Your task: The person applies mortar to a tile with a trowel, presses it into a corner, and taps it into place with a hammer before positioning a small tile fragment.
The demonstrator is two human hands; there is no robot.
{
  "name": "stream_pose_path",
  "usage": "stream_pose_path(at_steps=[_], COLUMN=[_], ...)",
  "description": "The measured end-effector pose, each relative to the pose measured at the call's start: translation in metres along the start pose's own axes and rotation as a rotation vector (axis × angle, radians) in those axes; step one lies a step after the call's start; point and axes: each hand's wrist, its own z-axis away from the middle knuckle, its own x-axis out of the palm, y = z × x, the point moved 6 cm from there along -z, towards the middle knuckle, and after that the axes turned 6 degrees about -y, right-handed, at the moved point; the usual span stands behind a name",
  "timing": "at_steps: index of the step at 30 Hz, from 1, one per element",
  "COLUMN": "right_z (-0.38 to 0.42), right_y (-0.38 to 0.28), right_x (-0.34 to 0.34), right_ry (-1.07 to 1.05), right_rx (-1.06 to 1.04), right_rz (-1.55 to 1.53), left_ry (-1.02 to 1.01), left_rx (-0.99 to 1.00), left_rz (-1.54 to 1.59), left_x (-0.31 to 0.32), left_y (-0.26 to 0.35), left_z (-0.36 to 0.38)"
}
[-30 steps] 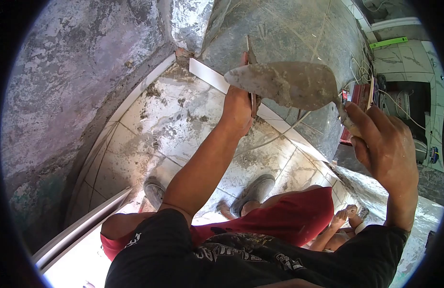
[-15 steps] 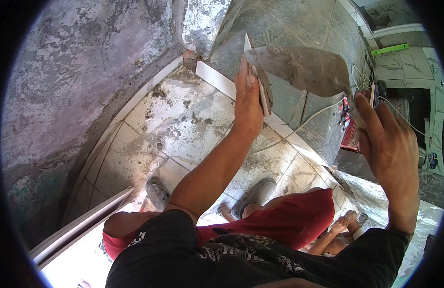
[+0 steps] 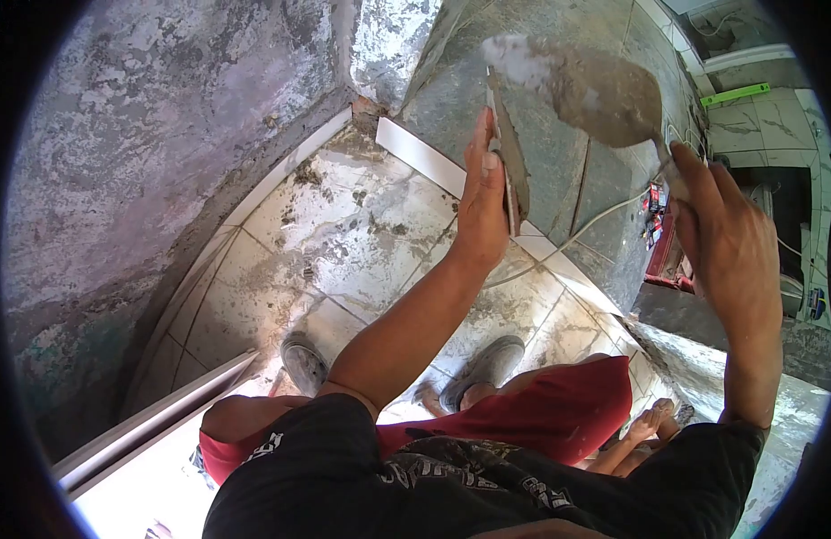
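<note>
My left hand (image 3: 484, 202) holds a narrow strip of tile (image 3: 512, 166) on edge, its far face coated with grey mortar. The fingers lie along the near face and the thumb bends over it. My right hand (image 3: 725, 238) grips a trowel (image 3: 604, 94) by its handle, which is mostly hidden in the fist. The trowel's broad blade is smeared with mortar and its tip is held near the upper end of the strip, apart from it. Below, a white strip (image 3: 415, 153) stands along the edge of the raised grey floor.
Stained floor tiles (image 3: 343, 234) lie around my shoes. A rough plaster wall (image 3: 164, 135) rises at the left. A cable (image 3: 604, 216) crosses the grey floor. At the right are a green level (image 3: 735, 95) and a red container (image 3: 668, 256). Another person's hands (image 3: 647, 422) show at lower right.
The trowel blade has moved up and away from the strip in my left hand. That strip has turned more edge-on and shifted slightly right, its mortar face now showing more.
</note>
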Motion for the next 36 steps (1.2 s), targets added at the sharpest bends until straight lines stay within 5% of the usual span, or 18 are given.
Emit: stream_pose_path(at_steps=[11,21,36], right_z=[0.018,-0.002,0.011], right_y=[0.004,0.029,0.038], right_x=[0.056,0.072,0.090], right_ry=[-0.079,-0.129,-0.163], right_rx=[-0.051,-0.107,-0.130], right_rz=[-0.624,-0.862,-0.756], left_ry=[-0.251,-0.318,-0.334], left_rx=[-0.262,-0.276,-0.342], left_rz=[0.893,0.847,0.966], left_x=[-0.014,0.003,0.007], left_y=[-0.003,0.008,0.010], left_z=[0.004,0.007,0.014])
